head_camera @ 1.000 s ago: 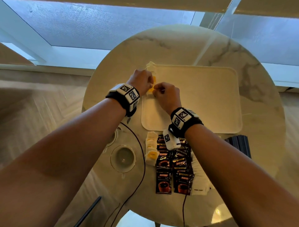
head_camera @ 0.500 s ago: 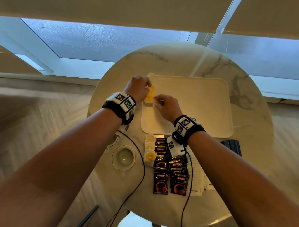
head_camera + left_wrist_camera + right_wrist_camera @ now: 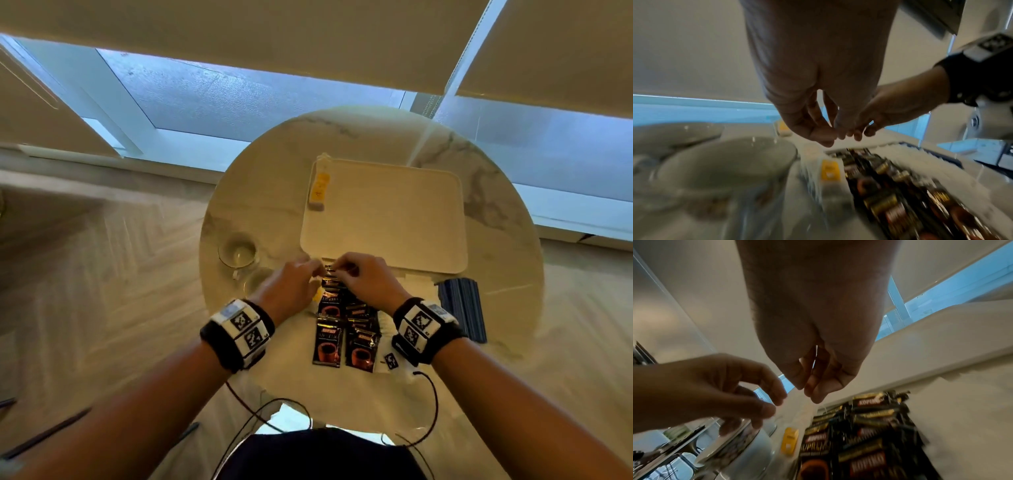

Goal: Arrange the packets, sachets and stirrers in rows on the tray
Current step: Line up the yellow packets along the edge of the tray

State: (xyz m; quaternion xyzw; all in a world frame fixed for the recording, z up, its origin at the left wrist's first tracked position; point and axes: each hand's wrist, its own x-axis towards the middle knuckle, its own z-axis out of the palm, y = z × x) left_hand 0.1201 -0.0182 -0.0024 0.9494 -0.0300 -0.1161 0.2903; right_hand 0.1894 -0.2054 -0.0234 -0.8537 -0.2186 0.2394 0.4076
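A cream tray (image 3: 394, 219) lies on the round table, with one white-and-yellow sachet (image 3: 320, 186) at its far left edge. Below the tray's near edge lie a row of white-and-yellow sachets (image 3: 830, 170), two columns of black coffee packets (image 3: 329, 335) and white sachets (image 3: 920, 165). Dark blue stirrers (image 3: 462, 308) lie at the right. My left hand (image 3: 313, 270) and right hand (image 3: 337, 270) meet over the far end of these rows, fingers curled. Their fingertips (image 3: 813, 395) reach the farthest clear sachet (image 3: 797, 410). Blur hides whether either hand grips it.
Two glass cups (image 3: 238, 251) stand on the table left of the packets, close to my left hand. The marble table (image 3: 496, 240) ends in a round edge all about. Black cables (image 3: 435, 411) hang from my wrists over the near edge.
Both hands have let go of the yellow sachet, left it at the tray's far left edge, and pulled back to the rows of packets near me.
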